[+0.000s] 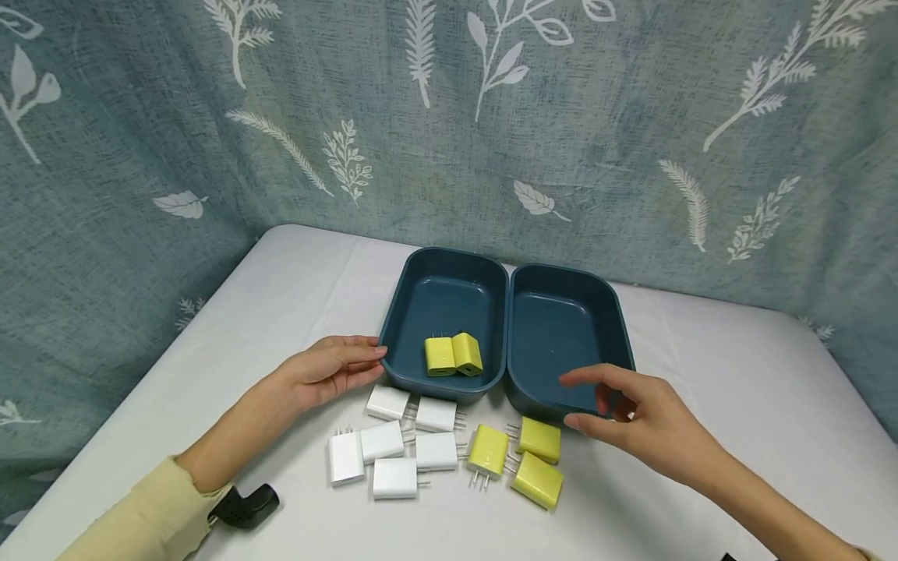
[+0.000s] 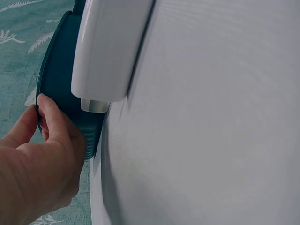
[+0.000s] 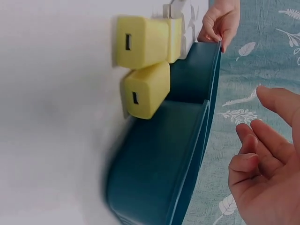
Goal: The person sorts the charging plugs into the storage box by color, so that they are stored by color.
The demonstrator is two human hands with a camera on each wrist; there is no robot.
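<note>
My left hand (image 1: 330, 374) pinches the left rim of the left dark blue bin (image 1: 443, 257) between thumb and fingers, as the left wrist view shows. Two yellow charger plugs (image 1: 440, 357) sit together inside that bin, near its front. Over the front edge of the right dark blue bin (image 1: 561, 274) hovers my right hand (image 1: 641, 413), thumb and fingers spread apart with nothing between them. Three more yellow charger plugs (image 1: 488, 452) lie on the table just below the right bin. Several white charger plugs (image 1: 395, 478) are grouped in front of the left bin.
Both bins stand side by side on a white-covered table (image 1: 281, 312). Behind and at the sides hangs a blue-green curtain (image 1: 435, 156) with white leaf prints. A black object (image 1: 247, 506) lies by the left sleeve.
</note>
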